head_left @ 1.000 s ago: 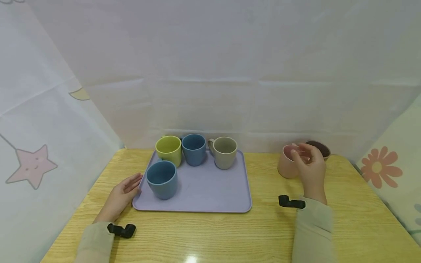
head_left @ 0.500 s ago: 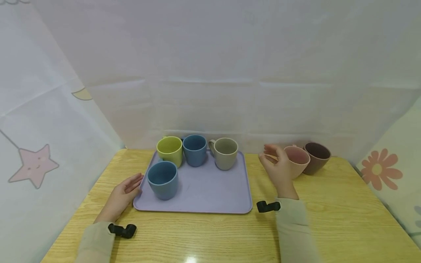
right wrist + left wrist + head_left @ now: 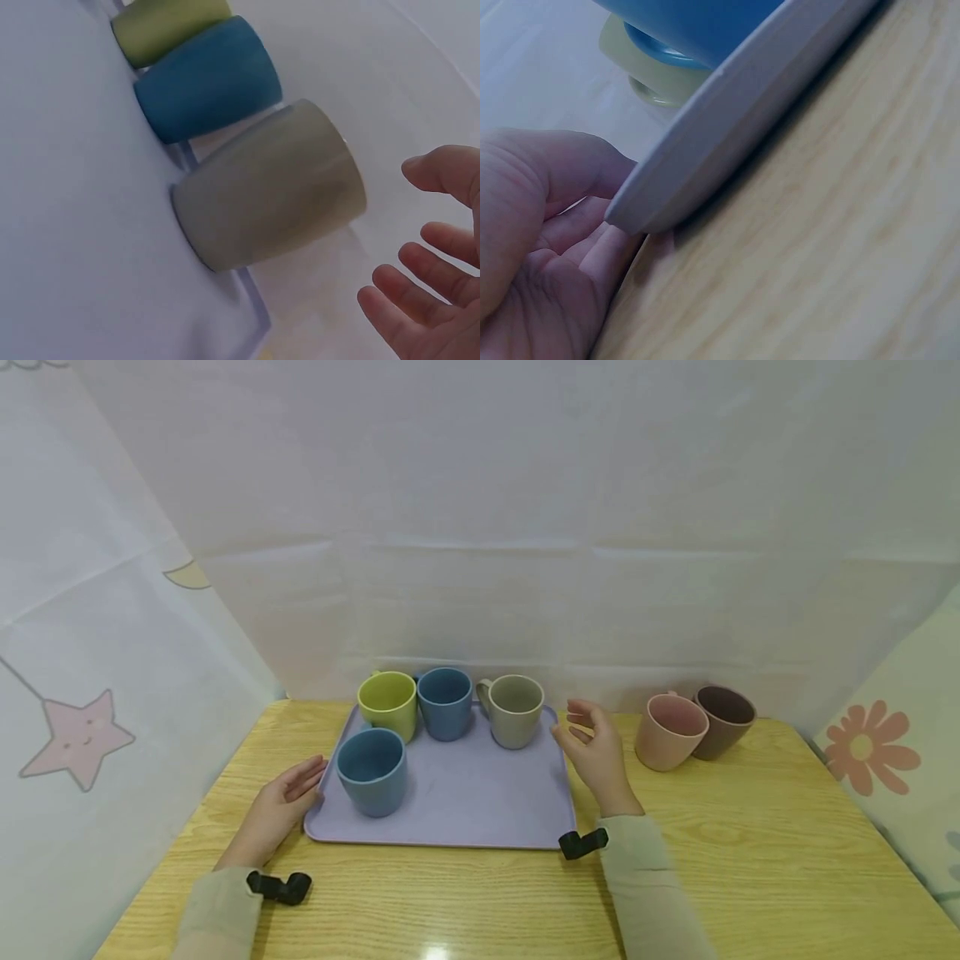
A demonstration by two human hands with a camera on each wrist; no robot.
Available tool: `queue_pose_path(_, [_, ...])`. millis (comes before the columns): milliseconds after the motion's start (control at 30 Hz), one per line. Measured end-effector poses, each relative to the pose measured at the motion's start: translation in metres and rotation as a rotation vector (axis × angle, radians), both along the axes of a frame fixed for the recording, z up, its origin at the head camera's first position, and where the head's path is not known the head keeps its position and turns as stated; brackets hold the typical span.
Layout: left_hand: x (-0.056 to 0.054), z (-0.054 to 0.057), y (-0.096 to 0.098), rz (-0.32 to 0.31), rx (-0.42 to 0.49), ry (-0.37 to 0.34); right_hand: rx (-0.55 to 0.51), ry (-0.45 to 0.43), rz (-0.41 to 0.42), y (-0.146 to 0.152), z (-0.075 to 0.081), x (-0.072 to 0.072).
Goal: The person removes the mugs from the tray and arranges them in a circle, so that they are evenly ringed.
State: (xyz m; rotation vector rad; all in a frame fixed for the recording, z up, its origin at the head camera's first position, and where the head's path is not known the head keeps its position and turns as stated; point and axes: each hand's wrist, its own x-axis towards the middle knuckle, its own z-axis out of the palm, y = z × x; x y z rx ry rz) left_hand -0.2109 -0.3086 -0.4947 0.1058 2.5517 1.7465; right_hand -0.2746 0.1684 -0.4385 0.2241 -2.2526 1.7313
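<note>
While the right hand hovers by the right edge of the purple tray, the grey mug stands just to its left, on the far right part of that tray. The right hand is clearly the nearer of the two to this mug; the left hand lies across at the tray's left edge. In the right wrist view a gap shows between the right fingertips and the mug, so the two are apart. The thumb stands well away from the bent, spread fingers, making a wide grip with nothing in it.

The mug is upright, its long axis vertical, its mouth facing up and its handle pointing left, away from the right hand. The tray lies flat on the table, its long axis running left to right.

The left hand touches the tray's rim, its fingers loosely extended; how firmly it presses, I cannot tell.

On the tray's left half, a blue mug stands nearest to the left hand, with a yellow-green mug and a darker blue mug farther back. Right of the tray, a pink mug stands close beside a brown mug.
</note>
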Motion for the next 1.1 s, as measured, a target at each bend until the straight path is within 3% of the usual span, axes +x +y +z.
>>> queue_pose_path(467, [0.003,-0.001,0.0,0.003,-0.006,0.004,-0.017,-0.095,0.031,-0.035,-0.026,-0.013])
queue_pose_path(767, [0.002,-0.001,0.0,0.009,-0.01,0.012,-0.008,-0.111,-0.001,-0.048,-0.019,-0.03])
queue_pose_path(1100, [0.003,0.003,0.002,0.006,0.006,0.004,-0.047,-0.116,-0.04,-0.063,-0.015,-0.035])
